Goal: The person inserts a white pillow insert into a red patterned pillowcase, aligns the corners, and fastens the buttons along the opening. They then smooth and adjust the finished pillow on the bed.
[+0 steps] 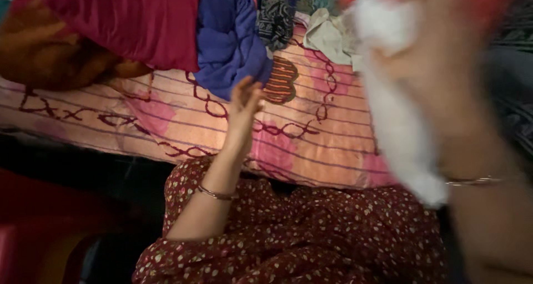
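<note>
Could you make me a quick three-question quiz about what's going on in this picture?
1. True or false: the left hand holds a garment.
2. Which colour is the cloth at the blurred right hand? A) white B) green C) black
3. Which garment lies nearest the left hand on the patterned bedsheet?

Key: 1. False, it is open and empty. 2. A. 3. The blue garment.

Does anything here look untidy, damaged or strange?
Yes. Clothes lie in a loose, unfolded heap at the far edge of the pink patterned bedsheet: a maroon cloth, a blue garment, a beige cloth. The right hand holds a white cloth, blurred. Nothing looks damaged.
</note>
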